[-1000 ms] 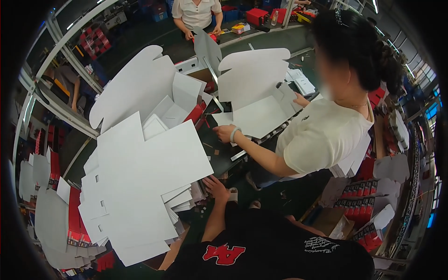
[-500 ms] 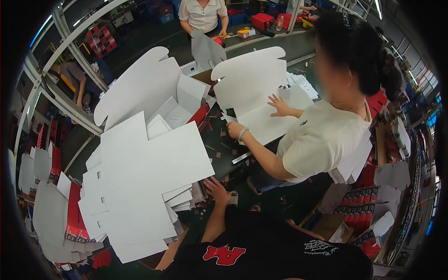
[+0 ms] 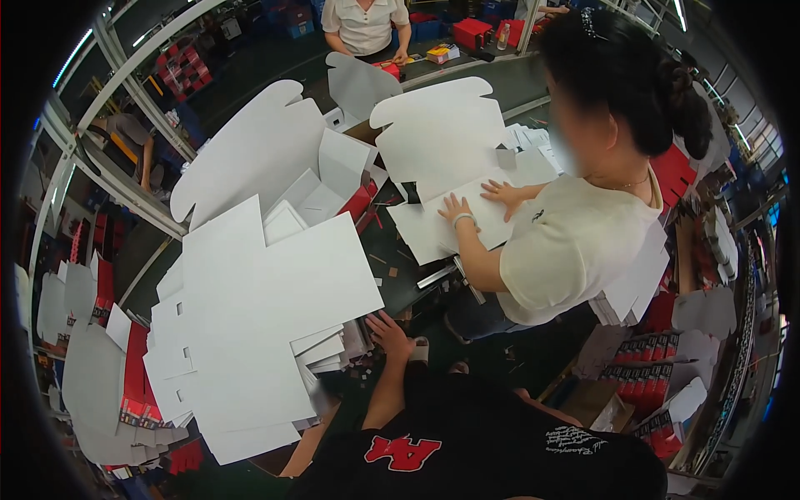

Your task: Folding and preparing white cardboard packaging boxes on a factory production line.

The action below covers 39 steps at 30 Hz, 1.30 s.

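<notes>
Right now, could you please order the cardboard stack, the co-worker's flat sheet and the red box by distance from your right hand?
1. cardboard stack, left of the right hand
2. flat sheet, ahead
3. red box, far bench

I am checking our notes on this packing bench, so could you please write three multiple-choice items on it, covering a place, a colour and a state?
1. Where is the wearer's hand?
A. At the lower right edge of the card stack
B. On the red boxes
C. On the co-worker's shoulder

2. What colour are the stacked cards?
A. Brown
B. White
C. Blue

3. What are the co-worker's hands doing?
A. Raised in the air
B. Holding a bottle
C. Lying flat on a sheet

Answers:
1 A: the wearer's hand reaches to the dark table beside the card stack.
2 B: every card in the stack shows plain white.
3 C: the co-worker's hands lie palm down on a white sheet.
</notes>
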Each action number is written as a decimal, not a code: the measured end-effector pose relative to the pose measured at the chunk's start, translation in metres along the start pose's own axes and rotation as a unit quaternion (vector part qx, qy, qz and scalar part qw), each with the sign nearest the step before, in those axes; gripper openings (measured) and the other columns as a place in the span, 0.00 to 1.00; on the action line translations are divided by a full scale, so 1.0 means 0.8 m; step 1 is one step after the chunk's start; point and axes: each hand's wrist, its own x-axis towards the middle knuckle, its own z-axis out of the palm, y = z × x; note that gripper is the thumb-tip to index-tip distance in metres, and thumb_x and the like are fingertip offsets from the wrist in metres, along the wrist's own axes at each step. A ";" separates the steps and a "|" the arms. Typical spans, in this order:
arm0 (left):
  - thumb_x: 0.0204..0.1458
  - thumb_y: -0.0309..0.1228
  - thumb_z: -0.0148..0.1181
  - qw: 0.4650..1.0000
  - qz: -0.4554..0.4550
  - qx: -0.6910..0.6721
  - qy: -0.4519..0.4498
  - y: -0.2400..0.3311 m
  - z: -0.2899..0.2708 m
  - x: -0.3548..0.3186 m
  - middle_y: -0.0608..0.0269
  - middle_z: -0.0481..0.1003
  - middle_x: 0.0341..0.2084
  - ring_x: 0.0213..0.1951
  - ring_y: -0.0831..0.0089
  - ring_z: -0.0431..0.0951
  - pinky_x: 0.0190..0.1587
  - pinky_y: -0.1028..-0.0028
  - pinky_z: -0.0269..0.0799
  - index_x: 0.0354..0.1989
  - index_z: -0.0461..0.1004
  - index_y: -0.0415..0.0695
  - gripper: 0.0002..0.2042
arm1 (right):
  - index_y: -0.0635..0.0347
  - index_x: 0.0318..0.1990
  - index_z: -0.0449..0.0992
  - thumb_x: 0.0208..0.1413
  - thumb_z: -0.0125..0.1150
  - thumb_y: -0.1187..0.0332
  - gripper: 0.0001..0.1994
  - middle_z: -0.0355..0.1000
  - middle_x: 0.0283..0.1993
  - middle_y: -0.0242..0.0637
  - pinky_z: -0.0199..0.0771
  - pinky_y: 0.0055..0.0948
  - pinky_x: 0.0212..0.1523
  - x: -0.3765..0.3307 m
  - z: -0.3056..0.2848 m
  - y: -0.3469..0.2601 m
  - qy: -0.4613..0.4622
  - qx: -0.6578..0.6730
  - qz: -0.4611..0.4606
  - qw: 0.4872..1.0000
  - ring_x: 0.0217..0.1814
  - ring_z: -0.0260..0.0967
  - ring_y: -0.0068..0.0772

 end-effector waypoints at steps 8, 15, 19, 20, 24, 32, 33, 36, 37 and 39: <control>0.29 0.41 0.70 1.000 -0.006 0.004 0.024 -0.009 -0.005 -0.006 0.31 0.26 0.62 0.64 0.39 0.27 0.59 0.42 0.43 0.62 0.28 0.33 0.59 | 0.58 0.40 0.77 0.52 0.48 0.56 0.18 0.73 0.44 0.42 0.70 0.36 0.45 -0.017 -0.032 -0.029 -0.028 0.018 -0.002 0.999 0.48 0.71 0.41; 0.30 0.38 0.68 1.000 0.025 -0.004 0.015 0.015 -0.012 -0.002 0.30 0.27 0.61 0.64 0.38 0.28 0.58 0.41 0.45 0.62 0.29 0.31 0.58 | 0.58 0.41 0.76 0.53 0.45 0.56 0.18 0.73 0.44 0.42 0.70 0.37 0.44 0.028 0.067 0.032 -0.033 0.037 0.046 0.998 0.48 0.70 0.42; 0.30 0.38 0.68 0.999 -0.002 0.007 0.031 -0.012 -0.007 -0.008 0.30 0.28 0.61 0.64 0.38 0.28 0.58 0.41 0.44 0.62 0.29 0.32 0.57 | 0.58 0.40 0.76 0.52 0.46 0.56 0.18 0.73 0.43 0.43 0.71 0.38 0.43 -0.002 -0.020 -0.019 -0.020 0.019 -0.014 1.000 0.47 0.71 0.42; 0.30 0.38 0.68 1.000 0.000 0.007 0.029 -0.008 -0.010 -0.007 0.30 0.28 0.61 0.64 0.38 0.28 0.58 0.41 0.44 0.62 0.29 0.32 0.57 | 0.58 0.40 0.77 0.52 0.46 0.56 0.18 0.73 0.43 0.43 0.71 0.38 0.43 0.001 -0.015 -0.013 -0.009 0.031 -0.010 0.999 0.47 0.71 0.42; 0.30 0.39 0.68 1.000 -0.001 0.008 0.022 -0.001 -0.015 -0.009 0.30 0.28 0.61 0.64 0.38 0.28 0.59 0.42 0.44 0.62 0.29 0.31 0.58 | 0.58 0.39 0.77 0.52 0.47 0.57 0.17 0.74 0.42 0.43 0.72 0.38 0.41 0.026 0.012 0.001 -0.022 -0.002 -0.015 1.000 0.46 0.72 0.42; 0.31 0.40 0.68 1.000 -0.011 0.011 0.010 -0.001 -0.016 -0.007 0.31 0.27 0.62 0.64 0.40 0.28 0.59 0.43 0.43 0.62 0.29 0.32 0.58 | 0.57 0.37 0.78 0.51 0.49 0.60 0.14 0.75 0.39 0.41 0.74 0.39 0.38 0.072 0.045 0.014 -0.057 -0.105 -0.036 0.992 0.42 0.73 0.41; 0.30 0.39 0.67 1.000 -0.013 -0.004 0.013 -0.002 -0.015 -0.007 0.33 0.27 0.62 0.65 0.41 0.27 0.60 0.43 0.41 0.63 0.29 0.33 0.57 | 0.57 0.37 0.78 0.51 0.49 0.60 0.14 0.75 0.39 0.41 0.74 0.39 0.38 0.070 0.047 0.015 -0.058 -0.105 -0.035 0.992 0.42 0.73 0.41; 0.31 0.39 0.67 1.000 -0.005 -0.005 0.013 -0.001 -0.011 -0.005 0.33 0.26 0.62 0.65 0.41 0.27 0.60 0.43 0.41 0.63 0.29 0.33 0.57 | 0.58 0.35 0.78 0.50 0.50 0.60 0.14 0.75 0.39 0.42 0.74 0.40 0.38 0.052 0.038 0.010 -0.037 -0.080 -0.040 0.995 0.42 0.73 0.42; 0.31 0.39 0.67 1.000 -0.008 -0.006 0.012 -0.003 -0.012 -0.006 0.33 0.26 0.62 0.65 0.41 0.27 0.60 0.43 0.41 0.63 0.29 0.33 0.57 | 0.58 0.35 0.78 0.49 0.50 0.60 0.14 0.75 0.38 0.42 0.74 0.40 0.38 0.037 0.035 0.021 -0.030 -0.076 -0.042 0.996 0.42 0.73 0.42; 0.31 0.39 0.67 1.000 -0.009 0.001 0.022 -0.003 -0.009 -0.004 0.33 0.26 0.62 0.65 0.41 0.27 0.60 0.42 0.41 0.63 0.29 0.33 0.57 | 0.58 0.34 0.78 0.49 0.51 0.61 0.14 0.75 0.38 0.42 0.74 0.41 0.38 0.025 0.024 0.014 -0.014 -0.060 -0.045 0.997 0.41 0.73 0.42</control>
